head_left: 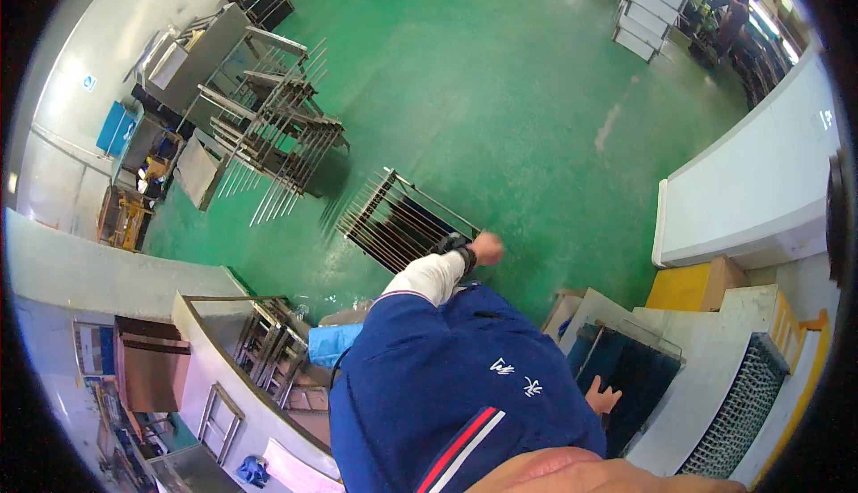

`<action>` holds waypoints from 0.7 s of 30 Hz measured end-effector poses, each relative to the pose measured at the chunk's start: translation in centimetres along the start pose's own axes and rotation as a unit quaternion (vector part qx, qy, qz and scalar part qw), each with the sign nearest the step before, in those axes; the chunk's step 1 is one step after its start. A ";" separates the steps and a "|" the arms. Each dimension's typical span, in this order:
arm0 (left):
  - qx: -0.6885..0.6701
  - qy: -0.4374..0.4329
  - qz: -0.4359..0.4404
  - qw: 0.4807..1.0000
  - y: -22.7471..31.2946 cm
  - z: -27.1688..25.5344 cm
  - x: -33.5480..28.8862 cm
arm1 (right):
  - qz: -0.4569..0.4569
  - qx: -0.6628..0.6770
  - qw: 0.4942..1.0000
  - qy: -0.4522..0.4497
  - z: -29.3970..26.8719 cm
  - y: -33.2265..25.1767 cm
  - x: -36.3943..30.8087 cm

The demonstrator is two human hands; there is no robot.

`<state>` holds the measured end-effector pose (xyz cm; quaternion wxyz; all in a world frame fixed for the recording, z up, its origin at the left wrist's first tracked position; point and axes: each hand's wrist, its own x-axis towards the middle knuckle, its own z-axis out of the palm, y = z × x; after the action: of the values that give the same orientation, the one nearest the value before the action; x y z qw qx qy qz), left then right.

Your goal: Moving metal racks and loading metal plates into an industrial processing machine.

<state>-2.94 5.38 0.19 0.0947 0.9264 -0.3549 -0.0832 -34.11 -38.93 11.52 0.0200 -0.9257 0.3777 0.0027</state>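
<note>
My left hand (487, 248) is stretched out in front of me, slightly blurred, with its fingers curled in and nothing visible in them. A dark band circles that wrist below a white cuff. Just left of it, on the green floor, lies a metal rack (407, 223) with parallel rods over dark gaps. My right hand (603, 396) is down by my right side, fingers spread and holding nothing. Beside and behind it leans a dark blue panel (639, 381) in a thin frame; whether they touch I cannot tell.
A stack of rod racks (277, 126) stands on the floor at the left. A low partition (255, 404) runs along my near left. At the right are a white wall block (751, 180), a yellow box (684, 287) and a mesh panel (737, 412). Grey crates (657, 1) are piled far right.
</note>
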 end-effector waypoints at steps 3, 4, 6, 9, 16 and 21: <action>-0.574 0.110 -0.228 0.779 1.5 -13.7 5.8 | 0.017 0.013 0.999 -0.026 -0.5 -0.2 0.0; -0.632 0.139 -0.169 0.743 2.7 -19.1 6.7 | 0.013 0.021 0.999 -0.039 -0.6 -0.2 0.0; -0.679 0.188 -0.046 0.708 6.2 -29.4 7.2 | 0.005 0.014 0.999 -0.037 -0.9 -0.4 0.0; -0.678 0.250 0.145 0.676 12.0 -41.6 4.2 | 0.023 0.038 0.998 -0.033 -1.5 -0.8 -0.2; -0.647 0.287 0.534 0.463 23.8 -51.5 -1.8 | 0.013 0.055 0.997 -0.047 -3.7 -1.7 0.0; -0.695 0.404 0.529 0.271 32.8 -51.1 -1.5 | 0.002 0.047 0.999 -0.014 -4.3 -1.6 -0.2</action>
<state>-13.82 -11.60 57.50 0.8571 0.0312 -0.4904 0.1546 -33.17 -37.84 15.93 0.0687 -0.9227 0.3793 -0.0023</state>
